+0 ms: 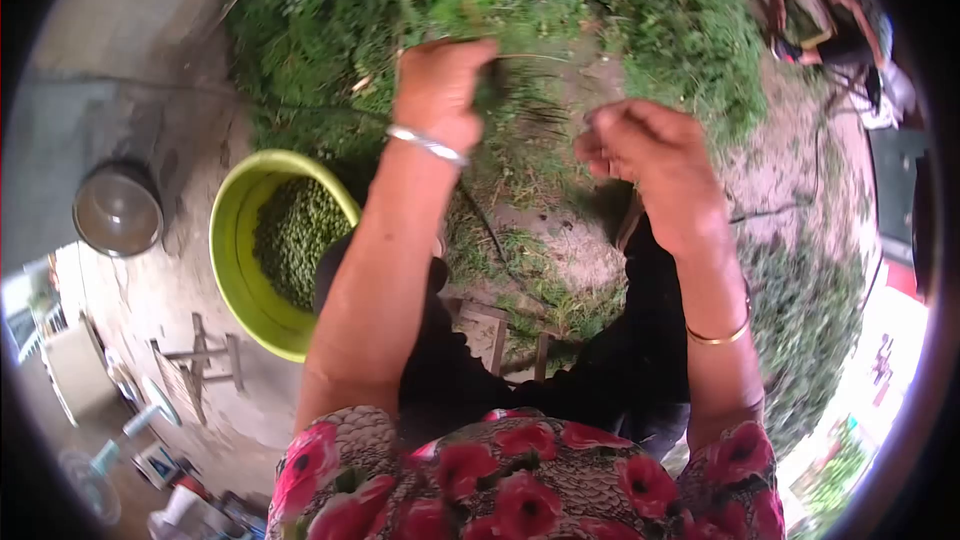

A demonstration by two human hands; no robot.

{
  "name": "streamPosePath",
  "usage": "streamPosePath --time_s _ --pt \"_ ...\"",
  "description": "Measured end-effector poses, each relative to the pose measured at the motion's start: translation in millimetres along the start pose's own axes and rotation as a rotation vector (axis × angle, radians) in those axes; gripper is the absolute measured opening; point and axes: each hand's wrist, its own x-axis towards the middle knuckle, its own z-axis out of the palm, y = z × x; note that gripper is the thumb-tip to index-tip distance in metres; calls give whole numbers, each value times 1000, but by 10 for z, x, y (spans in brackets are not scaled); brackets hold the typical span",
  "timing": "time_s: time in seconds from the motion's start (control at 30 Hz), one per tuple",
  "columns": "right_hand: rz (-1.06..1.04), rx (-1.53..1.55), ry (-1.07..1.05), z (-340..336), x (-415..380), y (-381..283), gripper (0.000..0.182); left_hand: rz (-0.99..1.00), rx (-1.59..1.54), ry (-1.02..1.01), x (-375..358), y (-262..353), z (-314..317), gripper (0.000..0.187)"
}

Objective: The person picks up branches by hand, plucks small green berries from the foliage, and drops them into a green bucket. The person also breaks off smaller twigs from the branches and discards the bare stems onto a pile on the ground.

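My left hand (440, 85) is closed over the pile of green plants (400, 0), with a silver bangle at its wrist. A thin stem (535, 57) sticks out from its fingers to the right. To the right, my right hand (655, 145) hangs above the ground with its fingers curled together; whatever lies between the fingertips is too small to tell. Left of my knees stands a yellow-green bucket (228, 270), partly filled with small green pods or beans (300, 235).
A dark metal bowl (117, 210) lies at the left, above a small wooden stool (200, 355). A dark cord crosses the ground. More cut greenery (810, 310) is spread at the right. Another person (850, 20) sits at the upper right. A fan stands at the lower left.
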Motion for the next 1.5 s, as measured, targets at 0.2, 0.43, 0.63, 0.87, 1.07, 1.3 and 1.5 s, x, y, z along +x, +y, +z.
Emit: streamPosePath --time_s 0.2,0.43,0.63,0.87,1.07,1.3,1.5 --pt "-127 -1531 -236 -487 -149 1037 21 11 221 420 276 -273 261 15" --pt "-35 -1148 -636 -438 -125 902 29 1125 963 -1383 -1831 -1460 2743 31" --pt "-389 -1386 -280 -740 -258 1032 20 877 463 -594 -1092 -1055 1532 32" --pt "-130 -1402 -494 -618 -293 531 44 97 1395 565 718 -2652 -1621 16" --pt "-152 -1391 -496 -565 -69 527 43 267 1361 329 1004 -2801 -1785 16" --pt "-68 -1413 -433 -542 -3 584 41 262 1676 -127 1035 -3332 -1458 28" --pt "-86 -1387 -406 -565 -16 593 37 -273 589 -1 954 -2994 -1378 7"
